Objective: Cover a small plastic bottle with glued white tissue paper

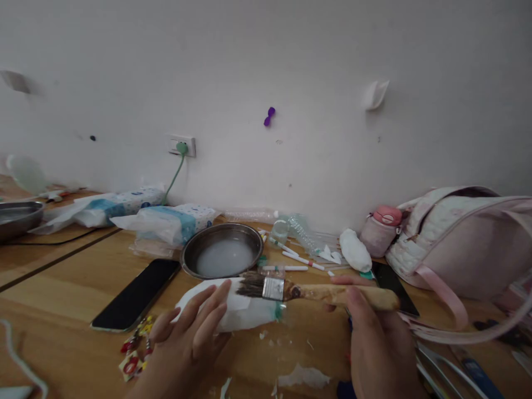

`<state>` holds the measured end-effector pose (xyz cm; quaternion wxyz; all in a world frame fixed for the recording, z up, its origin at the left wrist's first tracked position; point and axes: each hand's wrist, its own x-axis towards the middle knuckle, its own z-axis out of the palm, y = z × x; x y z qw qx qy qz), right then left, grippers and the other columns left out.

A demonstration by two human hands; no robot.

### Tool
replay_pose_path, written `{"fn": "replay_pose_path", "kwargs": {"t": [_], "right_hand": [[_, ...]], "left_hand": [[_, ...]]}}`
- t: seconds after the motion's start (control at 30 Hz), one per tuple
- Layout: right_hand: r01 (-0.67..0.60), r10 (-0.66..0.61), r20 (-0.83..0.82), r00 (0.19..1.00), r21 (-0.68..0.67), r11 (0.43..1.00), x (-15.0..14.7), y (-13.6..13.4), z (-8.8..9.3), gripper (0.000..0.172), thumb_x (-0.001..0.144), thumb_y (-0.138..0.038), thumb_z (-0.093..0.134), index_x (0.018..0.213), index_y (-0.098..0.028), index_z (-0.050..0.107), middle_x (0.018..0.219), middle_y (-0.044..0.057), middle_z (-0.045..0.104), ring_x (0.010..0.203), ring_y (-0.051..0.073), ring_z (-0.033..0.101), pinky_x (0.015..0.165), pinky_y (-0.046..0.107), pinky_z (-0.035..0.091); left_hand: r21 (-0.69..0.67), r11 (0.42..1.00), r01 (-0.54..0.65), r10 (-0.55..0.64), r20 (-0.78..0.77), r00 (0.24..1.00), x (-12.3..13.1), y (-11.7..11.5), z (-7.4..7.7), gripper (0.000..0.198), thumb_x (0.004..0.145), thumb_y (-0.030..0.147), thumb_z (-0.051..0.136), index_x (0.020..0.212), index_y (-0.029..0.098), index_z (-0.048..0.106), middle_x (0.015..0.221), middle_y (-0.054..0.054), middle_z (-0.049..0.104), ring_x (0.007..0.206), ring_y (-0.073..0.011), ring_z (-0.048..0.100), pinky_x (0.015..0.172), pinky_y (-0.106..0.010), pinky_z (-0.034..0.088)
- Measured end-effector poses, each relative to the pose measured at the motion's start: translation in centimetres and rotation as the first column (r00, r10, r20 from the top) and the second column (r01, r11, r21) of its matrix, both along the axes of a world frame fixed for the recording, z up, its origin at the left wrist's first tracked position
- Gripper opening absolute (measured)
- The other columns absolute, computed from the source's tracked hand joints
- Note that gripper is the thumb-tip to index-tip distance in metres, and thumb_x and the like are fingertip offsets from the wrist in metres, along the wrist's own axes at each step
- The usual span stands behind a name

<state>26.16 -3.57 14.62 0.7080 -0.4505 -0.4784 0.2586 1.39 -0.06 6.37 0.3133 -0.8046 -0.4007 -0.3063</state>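
Observation:
A flat paintbrush (pixel 274 288) with a wooden handle and dark bristles is gripped in my right hand (pixel 376 338), lying nearly level. Its bristle tips point left, over a white paper-covered object (pixel 253 316) that lies on its side; a clear greenish end shows at its right. My left hand (pixel 191 327) lies against the left end of this white object, fingers stretched and apart. Just behind it stands a metal bowl (pixel 224 255) of cloudy whitish liquid. Whether the bristles touch the paper, I cannot tell.
A black phone (pixel 135 293) lies left of the bowl, with tissue packs (pixel 178 221) behind. Paper scraps (pixel 303 377) litter the wooden table. White sticks (pixel 303 259), a white wrapped piece (pixel 355 249), a pink bottle (pixel 380 230) and a bag (pixel 453 244) are at right.

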Motion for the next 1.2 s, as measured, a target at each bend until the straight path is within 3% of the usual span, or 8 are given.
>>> {"fn": "replay_pose_path", "kwargs": {"t": [0.13, 0.27, 0.53, 0.77, 0.87, 0.97, 1.07, 1.2], "right_hand": [[-0.152, 0.151, -0.079, 0.985, -0.002, 0.988, 0.8, 0.8, -0.2, 0.019, 0.082, -0.042, 0.066, 0.08, -0.025, 0.072, 0.064, -0.003, 0.065, 0.062, 0.011, 0.059, 0.061, 0.019, 0.046], [-0.234, 0.23, -0.081, 0.97, -0.041, 0.971, 1.2, 1.1, 0.1, 0.022, 0.08, -0.045, 0.067, 0.076, -0.024, 0.071, 0.061, -0.004, 0.063, 0.058, 0.01, 0.057, 0.057, 0.017, 0.044], [-0.112, 0.118, 0.004, 0.993, -0.28, 0.953, -0.7, 2.0, -0.2, 0.039, 0.074, -0.057, 0.062, 0.07, -0.019, 0.068, 0.059, 0.001, 0.063, 0.062, 0.017, 0.061, 0.06, 0.024, 0.048], [0.057, -0.008, 0.134, 0.991, -0.365, 0.929, 1.1, 2.2, 1.8, 0.038, 0.063, -0.057, 0.059, 0.048, -0.022, 0.056, 0.053, 0.004, 0.062, 0.06, 0.02, 0.059, 0.056, 0.027, 0.046], [0.147, -0.105, 0.145, 0.984, -0.324, 0.934, 2.2, 2.1, 2.5, 0.035, 0.06, -0.055, 0.063, 0.058, -0.02, 0.065, 0.055, 0.003, 0.062, 0.063, 0.021, 0.059, 0.057, 0.028, 0.045], [0.214, -0.197, 0.104, 0.975, -0.193, 0.957, 2.7, 2.0, 2.2, 0.032, 0.065, -0.051, 0.066, 0.061, -0.02, 0.066, 0.064, 0.003, 0.065, 0.068, 0.019, 0.058, 0.065, 0.028, 0.046], [0.098, -0.092, 0.068, 0.993, -0.095, 0.991, 2.3, 2.0, 1.3, 0.029, 0.075, -0.048, 0.064, 0.068, -0.02, 0.068, 0.063, 0.001, 0.062, 0.066, 0.016, 0.055, 0.066, 0.026, 0.046], [-0.109, 0.115, 0.117, 0.987, -0.056, 0.993, 1.3, 1.9, 0.3, 0.027, 0.081, -0.045, 0.062, 0.073, -0.02, 0.068, 0.063, -0.001, 0.062, 0.061, 0.014, 0.057, 0.059, 0.023, 0.046]], "left_hand": [[-0.083, 0.996, -0.022, 0.029, 0.093, 0.995, 0.3, -0.1, 0.5, 0.023, 0.086, 0.017, 0.058, 0.107, 0.024, 0.052, 0.115, -0.001, 0.072, 0.093, -0.016, 0.069, 0.073, -0.032, 0.04], [-0.227, 0.973, -0.04, 0.079, 0.167, 0.983, 0.9, -0.6, 0.9, 0.039, 0.084, 0.019, 0.051, 0.123, 0.022, 0.049, 0.112, -0.003, 0.072, 0.093, -0.0196, 0.068, 0.077, -0.035, 0.039], [-0.19, 0.981, 0.029, 0.0, 0.154, 0.988, 1.0, -1.0, 0.3, 0.021, 0.088, 0.019, 0.051, 0.107, 0.027, 0.055, 0.118, 0.0, 0.07, 0.1, -0.0186, 0.067, 0.077, -0.037, 0.039], [-0.112, 0.991, 0.069, -0.056, 0.11, 0.992, 0.3, -0.4, 0.3, 0.012, 0.085, 0.018, 0.058, 0.094, 0.025, 0.054, 0.118, 0.0, 0.071, 0.098, -0.0172, 0.068, 0.074, -0.033, 0.042], [-0.109, 0.992, 0.066, -0.057, 0.084, 0.995, 0.5, -0.6, 0.5, 0.016, 0.082, 0.012, 0.057, 0.091, 0.025, 0.053, 0.118, 0.0, 0.07, 0.097, -0.018, 0.068, 0.073, -0.033, 0.043], [-0.095, 0.995, 0.028, -0.02, 0.086, 0.996, 0.7, -0.8, 0.6, 0.015, 0.084, 0.013, 0.054, 0.091, 0.026, 0.055, 0.117, 0.002, 0.071, 0.095, -0.0195, 0.069, 0.076, -0.036, 0.042], [-0.078, 0.997, 0.021, -0.016, 0.069, 0.998, 0.8, -0.9, 0.7, 0.017, 0.086, 0.018, 0.054, 0.099, 0.028, 0.057, 0.117, 0.002, 0.071, 0.095, -0.0191, 0.069, 0.076, -0.035, 0.043], [-0.125, 0.992, 0.018, -0.009, 0.068, 0.998, 0.7, -0.9, 0.7, 0.037, 0.085, 0.016, 0.054, 0.122, 0.019, 0.051, 0.117, -0.005, 0.071, 0.096, -0.0183, 0.069, 0.074, -0.033, 0.046]]}}
